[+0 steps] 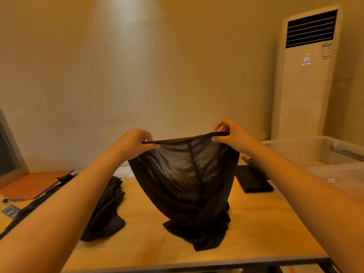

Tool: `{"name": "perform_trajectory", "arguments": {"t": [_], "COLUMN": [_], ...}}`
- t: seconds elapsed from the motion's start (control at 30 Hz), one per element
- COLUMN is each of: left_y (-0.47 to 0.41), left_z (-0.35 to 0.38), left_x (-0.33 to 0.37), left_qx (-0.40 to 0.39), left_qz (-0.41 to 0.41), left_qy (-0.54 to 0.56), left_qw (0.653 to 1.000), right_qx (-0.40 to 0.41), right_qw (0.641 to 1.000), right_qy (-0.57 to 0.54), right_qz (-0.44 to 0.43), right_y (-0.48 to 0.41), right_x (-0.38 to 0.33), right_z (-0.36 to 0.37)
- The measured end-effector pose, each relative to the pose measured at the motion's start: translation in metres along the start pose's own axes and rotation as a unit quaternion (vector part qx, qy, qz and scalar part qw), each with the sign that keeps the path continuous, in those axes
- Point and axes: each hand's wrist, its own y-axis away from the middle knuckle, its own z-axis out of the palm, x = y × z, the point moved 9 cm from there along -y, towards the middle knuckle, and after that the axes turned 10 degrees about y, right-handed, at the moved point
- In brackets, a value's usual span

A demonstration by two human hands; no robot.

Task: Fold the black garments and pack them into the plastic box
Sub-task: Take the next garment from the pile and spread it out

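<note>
On my feed the left forearm point(69, 196) and right forearm point(295, 174) show bare from wrist to frame edge. The left hand point(136, 143) and right hand point(235, 137) are bare too.

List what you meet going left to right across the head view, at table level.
orange mat → crumpled black garment → held sheer black garment → folded black garment → plastic box

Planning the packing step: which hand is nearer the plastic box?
Right. The right hand pinches the black garment at the waistband end closest to the plastic box. The left hand pinches the opposite end, with the garment's width between it and the box.
</note>
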Motion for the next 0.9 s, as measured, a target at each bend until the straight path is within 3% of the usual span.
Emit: {"name": "perform_trajectory", "arguments": {"t": [0.07,0.13,0.23,0.3,0.37,0.43,0.6,0.67,0.8,0.9], "left_y": [0.003,0.014,0.054,0.068,0.059,0.049,0.042,0.039,0.034,0.032], "left_z": [0.021,0.053,0.116,0.138,0.15,0.166,0.22,0.235,0.237,0.231], "left_x": [-0.019,-0.039,-0.072,-0.082,-0.078,-0.069,-0.055,-0.049,-0.034,-0.022], "left_qx": [-0.019,-0.082,-0.279,-0.338,-0.292,-0.247,-0.237,-0.225,-0.137,-0.093], "left_qz": [-0.024,-0.075,-0.22,-0.236,-0.194,-0.15,-0.119,-0.106,-0.072,-0.028], "left_qy": [0.003,0.001,0.002,-0.044,-0.052,-0.003,0.066,0.08,0.124,0.125], "left_qw": [1.0,0.994,0.935,0.91,0.935,0.957,0.962,0.965,0.98,0.987], "right_qx": [-0.006,-0.073,-0.201,-0.185,-0.097,-0.02,-0.076,-0.06,0.052,0.005], "right_qw": [1.0,0.997,0.975,0.979,0.987,0.986,0.962,0.958,0.973,0.973], "right_qy": [0.003,0.017,0.057,0.03,-0.037,-0.007,0.13,0.176,0.174,0.19], "right_qz": [-0.001,0.025,0.071,0.082,0.121,0.167,0.228,0.217,0.142,0.129], "right_y": [0.008,0.023,0.056,0.074,0.093,0.117,0.152,0.156,0.17,0.181], "right_x": [0.011,0.031,0.059,0.064,0.069,0.082,0.11,0.106,0.066,0.045], "right_z": [0.022,0.059,0.113,0.123,0.118,0.114,0.138,0.136,0.125,0.145]}}
